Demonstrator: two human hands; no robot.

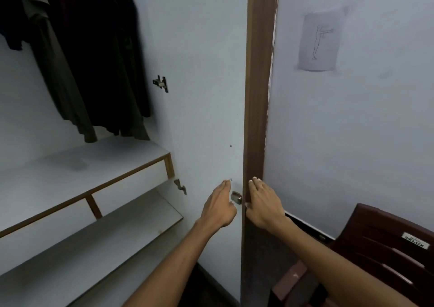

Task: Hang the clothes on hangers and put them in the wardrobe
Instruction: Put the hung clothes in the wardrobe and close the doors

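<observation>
The wardrobe stands open, its door (pixel 206 76) swung out with the white inner face toward me and a brown edge (pixel 256 95) on the right. Dark clothes (pixel 94 55) hang at the upper left inside. My left hand (pixel 219 207) lies flat against the door's inner face beside a small metal latch (pixel 236 197). My right hand (pixel 265 205) rests on the door's brown edge, fingers straight and pointing up. Neither hand holds anything. No hanger is visible in my hands.
White shelves (pixel 98 231) with brown trim (pixel 126 175) fill the lower left of the wardrobe. Metal hinges (pixel 160 83) sit on the door. A dark red plastic chair (pixel 375 255) stands at the lower right against a white wall (pixel 352 130) with paper notices.
</observation>
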